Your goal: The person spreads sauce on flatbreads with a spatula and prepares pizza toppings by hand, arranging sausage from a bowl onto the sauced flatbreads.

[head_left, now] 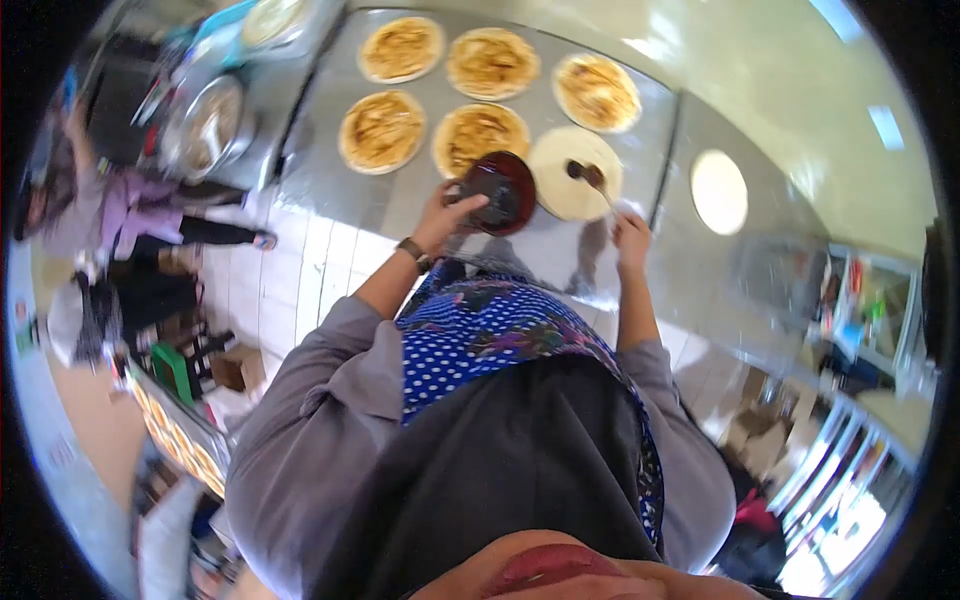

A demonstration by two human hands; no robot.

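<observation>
My left hand (pixel 448 215) grips a dark red-brown bowl (pixel 518 198) by its near-left side, with the thumb over the rim. The bowl's contents are blurred. My right hand (pixel 631 238) is closed around the handle of a spoon (pixel 597 182). The spoon's head is over a pale, plain dough round (pixel 556 168), where a dark spot of sauce (pixel 574 169) shows. Beside the bowl lies a dough round covered in brown filling (pixel 482 132). Several more coated rounds (pixel 598 92) lie in two rows on the metal table (pixel 410 195).
Another plain dough round (pixel 719 192) lies on the adjoining counter at right. At the left stands a large metal bowl (pixel 213 128). A co-worker in a purple garment (pixel 140 205) is on the left. A tray of several rounds (pixel 180 445) sits at the lower left.
</observation>
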